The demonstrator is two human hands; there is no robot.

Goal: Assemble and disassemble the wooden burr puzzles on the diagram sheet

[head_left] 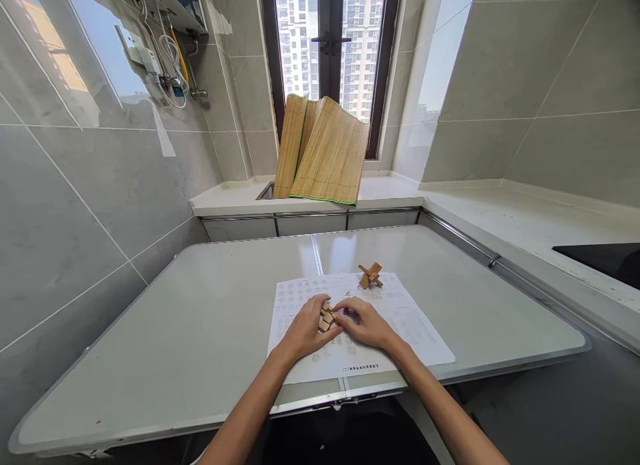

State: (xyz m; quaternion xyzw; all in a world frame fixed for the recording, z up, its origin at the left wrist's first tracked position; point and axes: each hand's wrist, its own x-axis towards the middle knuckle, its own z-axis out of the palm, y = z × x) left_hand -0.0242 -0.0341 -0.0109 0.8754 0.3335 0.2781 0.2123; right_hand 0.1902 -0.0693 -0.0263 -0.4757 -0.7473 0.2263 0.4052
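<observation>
Between my two hands sits a small interlocking wooden puzzle point(327, 318) of light blocks, low over a printed sheet point(410, 331). My left hand point(306, 328) curls round its left side, the thumb along the near edge. From the right, my right hand point(367, 323) presses its fingertips and thumb against the puzzle. Part of the puzzle is hidden by the fingers. Beyond my right hand, a darker brown wooden puzzle point(371, 276) with crossed pieces rests on the sheet's far edge.
The sheet lies on a white folding table point(165, 345) with a metal seam down its middle. Behind it, a folded bamboo mat point(327, 151) leans before the window on a white counter point(390, 188). A black panel point(605, 259) is set in the right counter.
</observation>
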